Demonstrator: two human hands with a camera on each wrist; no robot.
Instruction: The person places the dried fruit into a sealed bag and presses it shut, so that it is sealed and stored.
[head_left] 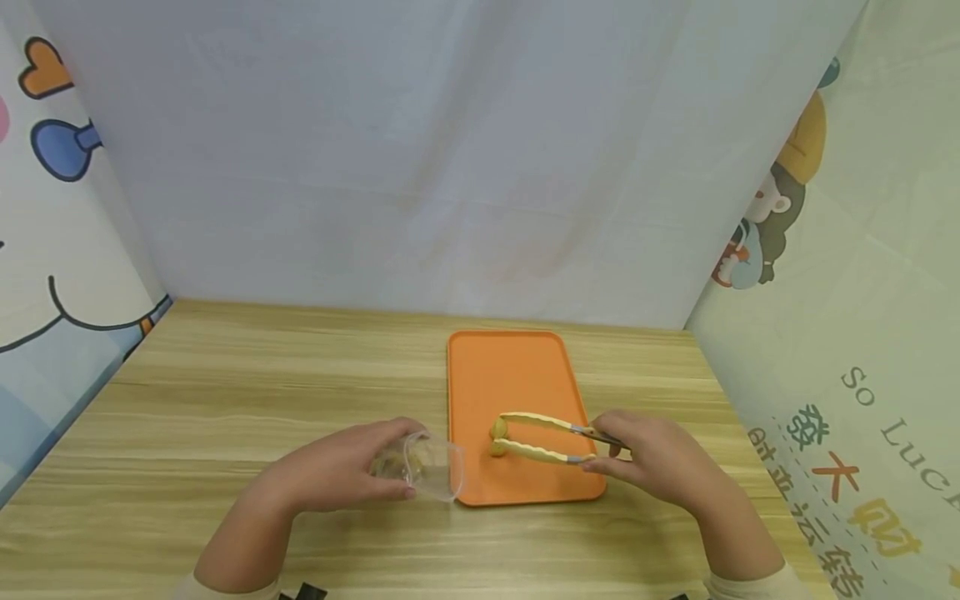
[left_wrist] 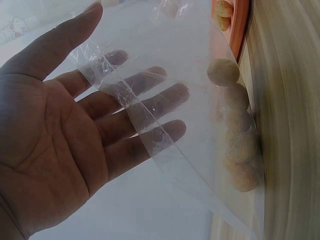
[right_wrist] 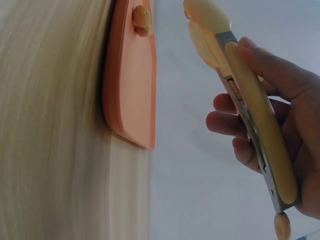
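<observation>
My left hand [head_left: 348, 467] spans a clear plastic container [head_left: 435, 467] tipped on its side, thumb on the near side and fingers on the far side. Its mouth faces the tray. Several round, brown, walnut-like balls [left_wrist: 242, 145] lie along its lower side in the left wrist view. My right hand [head_left: 645, 454] grips yellow-tipped metal tongs [head_left: 543, 454], their two arms spread apart. Two walnut-like balls [head_left: 498, 429] lie on the orange tray [head_left: 517, 367] by the tong tips. Whether the tongs touch them I cannot tell.
The tray rests on a wood-grain table [head_left: 300, 367], right of its middle. A pale cloth [head_left: 420, 167] hangs behind the table, and printed cloths [head_left: 832, 333] hang at both sides.
</observation>
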